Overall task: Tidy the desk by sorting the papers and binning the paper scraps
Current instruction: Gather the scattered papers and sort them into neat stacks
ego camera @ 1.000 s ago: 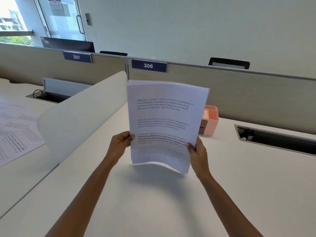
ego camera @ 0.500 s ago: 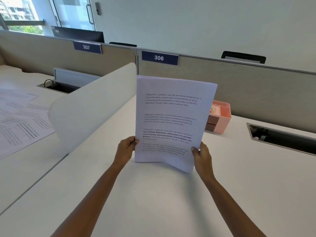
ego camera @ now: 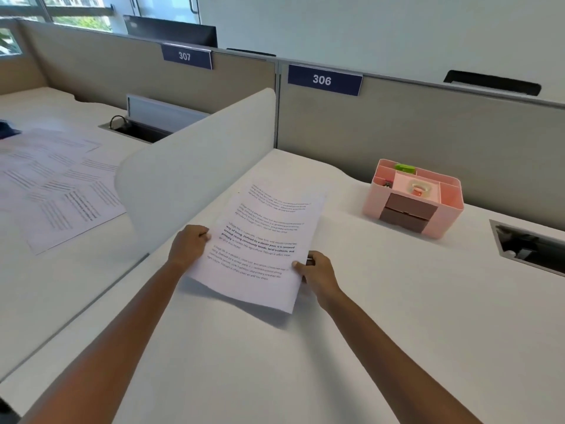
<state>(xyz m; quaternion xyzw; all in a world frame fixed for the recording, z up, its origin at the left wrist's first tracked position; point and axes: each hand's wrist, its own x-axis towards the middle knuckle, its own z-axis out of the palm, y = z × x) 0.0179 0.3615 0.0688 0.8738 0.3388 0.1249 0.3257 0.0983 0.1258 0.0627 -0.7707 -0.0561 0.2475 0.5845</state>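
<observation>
Pinching white printed papers at centre frame, left hand and right hand are gripping opposite side edges, holding them low over the bench. Bold text is reading "way of living". Partition labels are showing "307" and "306".

Your single head-worn camera looks forward and down, close over the tabletop, facing the partition at 12 o'clock, the neighbouring tabletop at 10 o'clock.
</observation>
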